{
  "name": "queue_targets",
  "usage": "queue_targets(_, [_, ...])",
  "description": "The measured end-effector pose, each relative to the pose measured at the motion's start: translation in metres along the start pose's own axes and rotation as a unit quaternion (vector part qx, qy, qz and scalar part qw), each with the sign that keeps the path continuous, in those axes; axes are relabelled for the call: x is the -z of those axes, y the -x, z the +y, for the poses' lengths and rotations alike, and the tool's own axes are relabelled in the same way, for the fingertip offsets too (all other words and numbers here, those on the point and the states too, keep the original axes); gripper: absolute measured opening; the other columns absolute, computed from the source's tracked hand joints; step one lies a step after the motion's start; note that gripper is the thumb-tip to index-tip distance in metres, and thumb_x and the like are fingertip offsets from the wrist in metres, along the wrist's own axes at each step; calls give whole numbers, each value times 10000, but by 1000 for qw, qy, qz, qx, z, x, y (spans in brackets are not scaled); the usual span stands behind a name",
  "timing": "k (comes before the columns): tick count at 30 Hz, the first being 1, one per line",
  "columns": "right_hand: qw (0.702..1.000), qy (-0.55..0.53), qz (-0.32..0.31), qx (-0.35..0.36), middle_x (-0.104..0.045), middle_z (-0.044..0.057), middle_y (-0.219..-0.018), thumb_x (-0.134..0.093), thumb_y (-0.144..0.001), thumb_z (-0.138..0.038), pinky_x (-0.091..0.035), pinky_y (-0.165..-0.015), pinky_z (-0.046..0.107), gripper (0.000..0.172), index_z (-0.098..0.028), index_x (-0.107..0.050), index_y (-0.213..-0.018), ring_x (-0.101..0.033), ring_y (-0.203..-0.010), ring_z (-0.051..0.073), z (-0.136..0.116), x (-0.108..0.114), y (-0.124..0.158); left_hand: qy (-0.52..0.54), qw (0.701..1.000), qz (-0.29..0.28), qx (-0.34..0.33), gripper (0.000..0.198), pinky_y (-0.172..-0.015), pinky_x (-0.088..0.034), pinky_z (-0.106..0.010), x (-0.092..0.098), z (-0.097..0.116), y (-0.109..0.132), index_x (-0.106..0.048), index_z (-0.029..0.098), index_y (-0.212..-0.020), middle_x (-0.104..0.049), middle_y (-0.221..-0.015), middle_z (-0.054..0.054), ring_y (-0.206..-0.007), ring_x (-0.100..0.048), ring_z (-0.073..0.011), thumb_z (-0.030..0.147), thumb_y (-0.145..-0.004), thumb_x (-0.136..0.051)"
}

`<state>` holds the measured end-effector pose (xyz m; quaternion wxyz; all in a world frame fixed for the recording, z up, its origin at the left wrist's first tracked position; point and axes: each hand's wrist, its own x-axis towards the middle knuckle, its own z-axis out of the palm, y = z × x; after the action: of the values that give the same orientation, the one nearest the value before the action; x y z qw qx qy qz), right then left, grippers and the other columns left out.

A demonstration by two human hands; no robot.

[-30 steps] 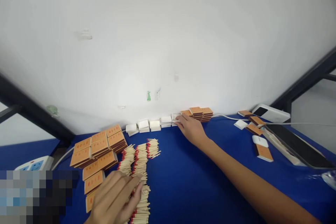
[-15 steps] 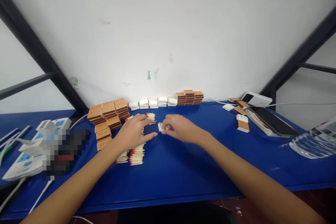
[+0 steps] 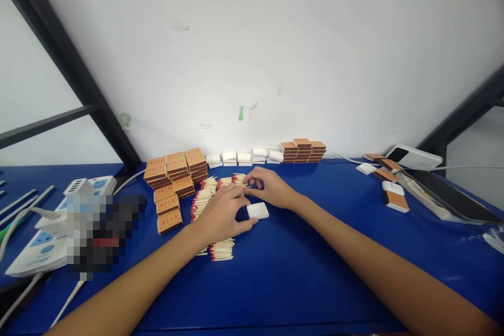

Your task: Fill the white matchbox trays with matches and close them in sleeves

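Rows of red-tipped matches (image 3: 222, 249) lie on the blue table, partly hidden under my left hand (image 3: 226, 210). That hand is spread, its thumb and a finger around the left end of a small white box tray (image 3: 258, 210) lying on the table. Just behind the tray, my right hand (image 3: 268, 186) has its fingers curled at the right edge of the matches, with a few thin matchsticks at its fingertips.
Orange matchboxes (image 3: 169, 205) are stacked at the left, more (image 3: 302, 151) by the wall. White trays (image 3: 244, 158) line the wall. A power strip (image 3: 59, 231) lies left; a power bank (image 3: 416, 157), tablet (image 3: 452, 194) and loose matchboxes (image 3: 397, 201) are at right.
The view has shifted, so things on the table appear further right. My right hand has let go of the white tray and moved to the matches. My left hand has come to the tray.
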<state>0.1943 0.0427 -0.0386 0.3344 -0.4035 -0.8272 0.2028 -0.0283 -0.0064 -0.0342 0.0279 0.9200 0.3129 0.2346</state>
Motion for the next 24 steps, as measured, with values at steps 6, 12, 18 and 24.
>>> queue_targets(6, [1000, 20, -14, 6, -592, 11, -887, -750, -963, -252, -439, -704, 273, 90, -190, -750, -898, -539, -747, 139, 6, -7, 9, 11, 1000, -9, -27, 247, -861, -539, -428, 7, -1, 4, -786, 203, -969, -700, -902, -75, -953, -669, -274, 441, -901, -791])
queue_targets(12, [999, 44, -22, -7, -605, 13, -936, -712, -999, -244, -445, -734, 276, 50, -197, -713, -982, -555, -775, 142, 12, -5, 13, -1, 1000, -15, 4, 207, -769, -524, -394, 32, -16, 0, -778, 223, -985, -747, -876, -63, -892, -691, -263, 403, -885, -775])
queue_targets(18, [998, 50, -42, -11, -586, 8, -983, -703, -1019, -270, -433, -746, 267, 62, -218, -717, -990, -563, -808, 135, 7, -8, 10, 24, 999, -34, 12, 231, -797, -548, -399, 30, -17, 2, -778, 225, -1022, -791, -925, -47, -904, -728, -257, 407, -881, -772])
queue_targets(24, [990, 122, -62, -44, -612, 19, -988, -640, -1049, -244, -417, -724, 277, 66, -210, -662, -997, -578, -799, 150, 7, 3, 15, 34, 999, -27, 20, 215, -784, -560, -378, 27, -18, 3, -786, 212, -1014, -808, -951, -42, -886, -739, -240, 384, -886, -767])
